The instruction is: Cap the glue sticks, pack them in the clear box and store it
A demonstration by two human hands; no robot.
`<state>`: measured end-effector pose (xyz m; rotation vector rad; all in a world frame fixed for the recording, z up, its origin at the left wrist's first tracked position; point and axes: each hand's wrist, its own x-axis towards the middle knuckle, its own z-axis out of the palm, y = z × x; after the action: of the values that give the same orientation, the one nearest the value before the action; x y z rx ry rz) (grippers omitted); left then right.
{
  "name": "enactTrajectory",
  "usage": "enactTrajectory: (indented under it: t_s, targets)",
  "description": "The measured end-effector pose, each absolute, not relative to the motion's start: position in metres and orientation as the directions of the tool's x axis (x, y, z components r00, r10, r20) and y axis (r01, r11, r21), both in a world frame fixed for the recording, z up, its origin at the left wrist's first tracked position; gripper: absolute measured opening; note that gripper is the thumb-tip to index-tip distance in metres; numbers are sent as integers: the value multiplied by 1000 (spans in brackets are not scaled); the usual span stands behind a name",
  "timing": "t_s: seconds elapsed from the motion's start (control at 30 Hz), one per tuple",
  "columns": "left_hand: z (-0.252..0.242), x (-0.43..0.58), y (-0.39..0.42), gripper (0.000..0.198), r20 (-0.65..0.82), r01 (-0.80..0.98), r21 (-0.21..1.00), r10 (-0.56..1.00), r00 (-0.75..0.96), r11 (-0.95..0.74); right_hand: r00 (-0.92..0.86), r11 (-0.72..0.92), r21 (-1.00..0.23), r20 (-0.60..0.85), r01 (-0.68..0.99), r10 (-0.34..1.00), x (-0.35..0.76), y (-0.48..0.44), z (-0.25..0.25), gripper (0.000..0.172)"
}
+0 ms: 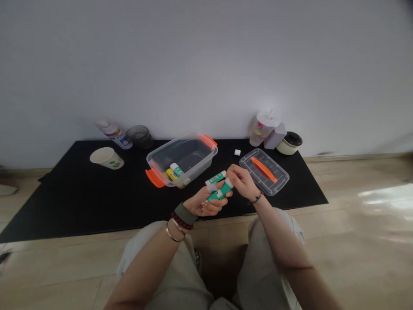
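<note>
Over the table's front part, my left hand is wrapped round a green and white tube. A second green and white tube lies just beyond it, against the same hand. My right hand is closed at the white end of the nearer tube; whether its fingers hold that end is hard to tell. Behind my left hand stands a clear plastic box with orange latches. Inside its left end are a green and white tube and a yellow one.
On the black table are a paper cup, a spray can, a dark glass bowl, a white cap, a clear lid with orange handle, a lidded cup, a pale box and a cream pot.
</note>
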<state>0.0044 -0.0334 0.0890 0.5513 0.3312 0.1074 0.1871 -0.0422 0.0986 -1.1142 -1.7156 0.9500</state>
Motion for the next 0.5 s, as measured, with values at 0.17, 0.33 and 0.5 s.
enactTrajectory:
  t_s: [0.17,0.33,0.5]
  targets:
    - [81,7,-38,42,-389,25,805,494,777,593,-295,251,-893,142,374,945,186,-38,90,38]
    - [84,12,-39,46,-387,65,828,484,785,558,-221,196,-888,111,415,969,178,-41,87,40]
    - [90,-3,-46,41,-350,62,659,233,908,750,-240,317,-844,231,432,943,190,-47,103,38]
